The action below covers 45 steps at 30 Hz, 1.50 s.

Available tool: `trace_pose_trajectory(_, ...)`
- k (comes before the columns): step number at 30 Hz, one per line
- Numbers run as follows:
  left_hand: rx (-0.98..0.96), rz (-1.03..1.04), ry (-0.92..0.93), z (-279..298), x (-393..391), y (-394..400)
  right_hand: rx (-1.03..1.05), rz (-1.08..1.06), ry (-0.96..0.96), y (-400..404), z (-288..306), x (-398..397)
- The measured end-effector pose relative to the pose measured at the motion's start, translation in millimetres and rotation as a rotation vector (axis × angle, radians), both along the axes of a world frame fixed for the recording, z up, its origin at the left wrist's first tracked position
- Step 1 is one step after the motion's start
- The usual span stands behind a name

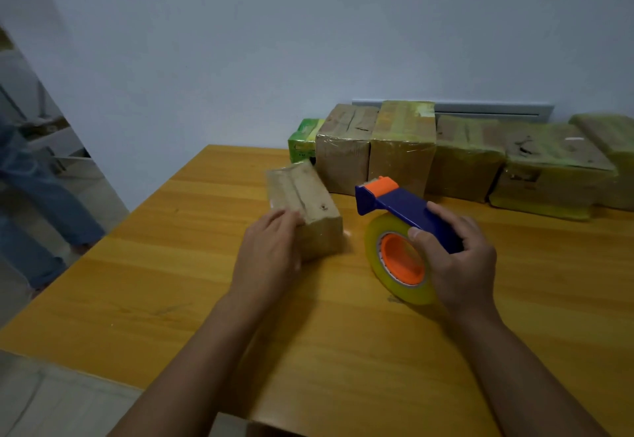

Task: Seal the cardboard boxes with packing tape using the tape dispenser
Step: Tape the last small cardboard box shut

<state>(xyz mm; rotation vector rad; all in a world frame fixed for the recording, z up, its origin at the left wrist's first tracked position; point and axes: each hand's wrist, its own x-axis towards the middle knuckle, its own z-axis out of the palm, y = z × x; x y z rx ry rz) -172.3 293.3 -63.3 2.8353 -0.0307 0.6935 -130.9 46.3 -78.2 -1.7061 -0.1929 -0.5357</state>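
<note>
A small cardboard box [308,196] wrapped in clear tape lies on the wooden table [171,265], left of centre. My left hand [269,248] rests on its near left side, fingers laid over the top edge. To the right, my right hand [459,258] grips a blue tape dispenser [401,205] with an orange cutter head, its nose pointing toward the box. A yellowish tape roll [380,272] on an orange hub hangs under the handle, low over the table.
Several taped cardboard boxes [401,148] stand in a row along the wall at the back right, with a green carton [303,140] at their left end. A person in blue jeans [37,203] stands off the table's left edge.
</note>
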Motion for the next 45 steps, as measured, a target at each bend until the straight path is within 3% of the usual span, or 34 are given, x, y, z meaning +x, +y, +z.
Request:
trace_pose_trajectory(4, -0.113, 0.015, -0.115, -12.2, -7.4, 13.3, -0.016, 0.042, 0.004, 4.1, 0.1, -5.0)
trace_pose_trajectory(15, -0.1, 0.045, -0.071, -7.4, 4.7, 17.7, -0.005, 0.064, 0.008, 2.5, 1.9, -7.2)
trace_pose_trajectory(30, 0.138, -0.096, -0.216, -15.6, 6.2, 28.7, -0.006, 0.09, 0.004, 1.5, 1.0, -7.4)
trace_pose_trajectory(37, 0.241, 0.037, -0.349, -24.0, 1.9, 28.7, -0.016, 0.078, -0.001, 2.9, 0.6, -6.8)
trace_pose_trajectory(45, 0.268, 0.208, -0.245, -18.0, 9.6, 79.2, -0.075, 0.107, -0.05, 34.8, 10.7, 1.4)
